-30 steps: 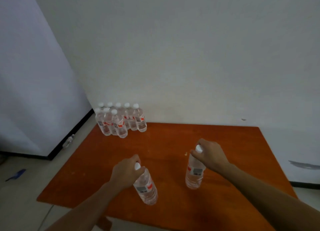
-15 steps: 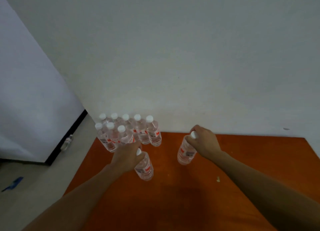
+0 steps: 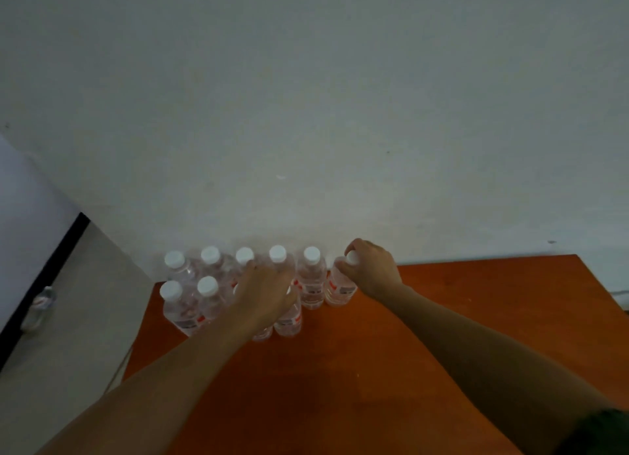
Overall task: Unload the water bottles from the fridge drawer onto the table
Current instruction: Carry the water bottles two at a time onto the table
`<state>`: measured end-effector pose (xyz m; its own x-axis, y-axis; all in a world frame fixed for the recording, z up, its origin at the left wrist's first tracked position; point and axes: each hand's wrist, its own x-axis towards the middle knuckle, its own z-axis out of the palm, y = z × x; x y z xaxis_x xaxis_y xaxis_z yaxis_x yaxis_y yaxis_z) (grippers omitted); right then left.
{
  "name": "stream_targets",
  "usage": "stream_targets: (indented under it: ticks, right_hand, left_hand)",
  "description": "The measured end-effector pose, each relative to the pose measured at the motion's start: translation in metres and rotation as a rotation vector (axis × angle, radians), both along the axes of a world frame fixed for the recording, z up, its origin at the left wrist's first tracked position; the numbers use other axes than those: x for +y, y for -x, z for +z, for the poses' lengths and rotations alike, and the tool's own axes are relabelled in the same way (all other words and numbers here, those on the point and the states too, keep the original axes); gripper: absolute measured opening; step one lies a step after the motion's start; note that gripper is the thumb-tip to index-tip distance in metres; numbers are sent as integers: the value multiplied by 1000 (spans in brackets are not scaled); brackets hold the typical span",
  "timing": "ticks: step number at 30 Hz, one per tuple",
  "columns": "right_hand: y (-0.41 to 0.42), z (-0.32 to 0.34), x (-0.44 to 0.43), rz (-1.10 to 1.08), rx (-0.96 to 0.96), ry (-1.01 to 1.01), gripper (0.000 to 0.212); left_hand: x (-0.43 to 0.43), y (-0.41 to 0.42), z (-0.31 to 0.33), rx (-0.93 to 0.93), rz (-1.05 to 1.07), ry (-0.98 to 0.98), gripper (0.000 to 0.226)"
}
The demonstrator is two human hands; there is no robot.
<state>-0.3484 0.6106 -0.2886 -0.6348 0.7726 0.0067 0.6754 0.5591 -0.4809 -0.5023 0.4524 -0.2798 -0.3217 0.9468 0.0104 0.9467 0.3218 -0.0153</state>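
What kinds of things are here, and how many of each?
Water bottles on the table: 10, one gripped by the right hand
Bottle on the floor: 1
Table: 1
Total: 12

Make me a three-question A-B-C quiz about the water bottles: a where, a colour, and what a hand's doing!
1. Where is the bottle in the right hand? A. On the floor. B. Right end of the back row, by the wall. C. Table's near edge.
2. Colour of the caps? A. White. B. Blue. C. Green.
3. The right hand is: A. flat on the table. B. waving. C. gripping a bottle's top.
Answers: B, it stands beside the row's last bottle; A, every visible cap is white; C, it curls round the cap.
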Motion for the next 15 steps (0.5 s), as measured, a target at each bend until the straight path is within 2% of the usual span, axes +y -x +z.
stream_targets:
  ticks: [3,8,11,15]
  right_hand:
    - [16,-7,-2,9,-11,-5,26]
    - [12,-3,3,8,7,71,39]
    - [-9,6,6,2,14,155,52]
    - [-66,8,6,-86,22,183,49]
  left_hand:
    - [1,8,-1,9,-16,-14,32]
    - [-2,9,0,-31,-36,-42,38]
    - [5,4,13,5,-57,-111,37]
    - [16,-29,32,-70,-148,-253,29]
